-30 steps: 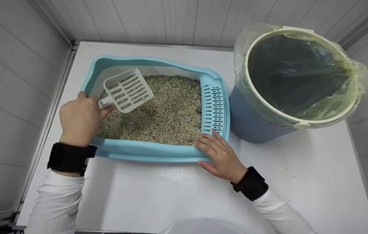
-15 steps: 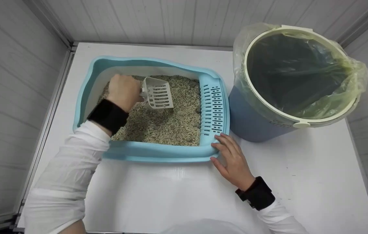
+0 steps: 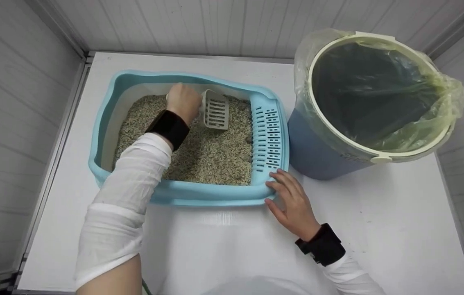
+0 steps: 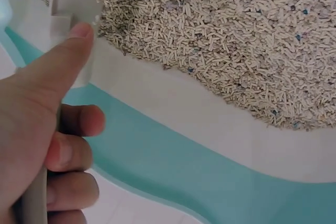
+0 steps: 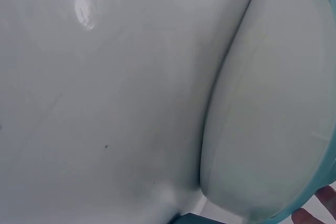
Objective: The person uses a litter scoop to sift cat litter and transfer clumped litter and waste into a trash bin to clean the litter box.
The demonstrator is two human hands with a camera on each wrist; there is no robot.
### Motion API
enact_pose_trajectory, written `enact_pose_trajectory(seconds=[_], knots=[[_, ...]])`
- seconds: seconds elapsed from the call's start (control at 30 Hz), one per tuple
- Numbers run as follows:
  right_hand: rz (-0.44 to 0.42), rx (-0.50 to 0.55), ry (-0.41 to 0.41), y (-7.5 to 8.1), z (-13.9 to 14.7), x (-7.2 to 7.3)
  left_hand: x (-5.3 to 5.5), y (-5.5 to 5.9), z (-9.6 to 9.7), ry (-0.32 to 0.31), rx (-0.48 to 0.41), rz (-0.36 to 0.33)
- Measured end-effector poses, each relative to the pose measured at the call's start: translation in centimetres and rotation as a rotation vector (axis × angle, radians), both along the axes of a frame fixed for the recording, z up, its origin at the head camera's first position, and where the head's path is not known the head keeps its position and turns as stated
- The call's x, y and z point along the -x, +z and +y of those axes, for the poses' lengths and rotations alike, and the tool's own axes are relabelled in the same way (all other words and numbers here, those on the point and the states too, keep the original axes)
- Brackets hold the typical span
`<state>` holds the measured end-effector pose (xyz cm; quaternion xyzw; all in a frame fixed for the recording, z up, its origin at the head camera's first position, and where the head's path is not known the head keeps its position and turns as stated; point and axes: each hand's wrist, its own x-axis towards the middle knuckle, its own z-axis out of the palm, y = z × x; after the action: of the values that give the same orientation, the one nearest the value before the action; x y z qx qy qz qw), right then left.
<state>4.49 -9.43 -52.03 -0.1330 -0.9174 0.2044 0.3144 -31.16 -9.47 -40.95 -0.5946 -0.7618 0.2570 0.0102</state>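
A pale slotted litter scoop [image 3: 216,110] is tilted over the far side of the cat litter in a blue-rimmed litter box [image 3: 215,192]. My left hand [image 3: 184,101] grips its handle; in the left wrist view the fingers curl round the handle and the thumb lies along it toward the scoop's head. Pellet litter [image 4: 220,40] fills much of the box, and a few grains cling near the scoop's edge. My right hand [image 3: 295,205] rests with spread fingers on the box's near right corner. Just its fingertips [image 5: 307,217] show at the rim in the right wrist view.
A tall blue bin [image 3: 318,143] lined with a yellowish plastic bag [image 3: 447,96] stands close against the box's right side. The box has a slotted ledge [image 3: 266,139] on that side. Grey panel walls [image 3: 223,24] enclose the white table [image 3: 215,246] at the back and sides.
My left hand has carried the scoop right and toward the back of the box, from above its left end. My right hand has shifted slightly right along the corner. The box has slid slightly left.
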Motion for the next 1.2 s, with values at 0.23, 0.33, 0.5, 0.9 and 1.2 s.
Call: enact_pose_trajectory(seconds=[0.23, 0.33, 0.5, 0.9, 1.2], knots=[[0.005, -0.014, 0.003, 0.1, -0.1, -0.2, -0.5, -1.4, 1.8, -0.134, -0.025, 0.029], [0.006, -0.010, 0.007, 0.1, -0.3, -0.2, -0.4, -2.1, 1.9, -0.194, -0.042, 0.017], [0.018, -0.006, 0.009, 0.2, -0.4, -0.1, -0.1, -3.1, 1.7, -0.212, -0.045, -0.083], [0.030, -0.013, -0.020, 0.4, -0.4, -0.1, -2.8, -5.7, 1.7, -0.081, -0.163, -0.297], [0.044, -0.015, -0.015, 0.3, -0.4, 0.2, -3.0, -6.9, 1.4, 0.064, -0.139, -0.501]])
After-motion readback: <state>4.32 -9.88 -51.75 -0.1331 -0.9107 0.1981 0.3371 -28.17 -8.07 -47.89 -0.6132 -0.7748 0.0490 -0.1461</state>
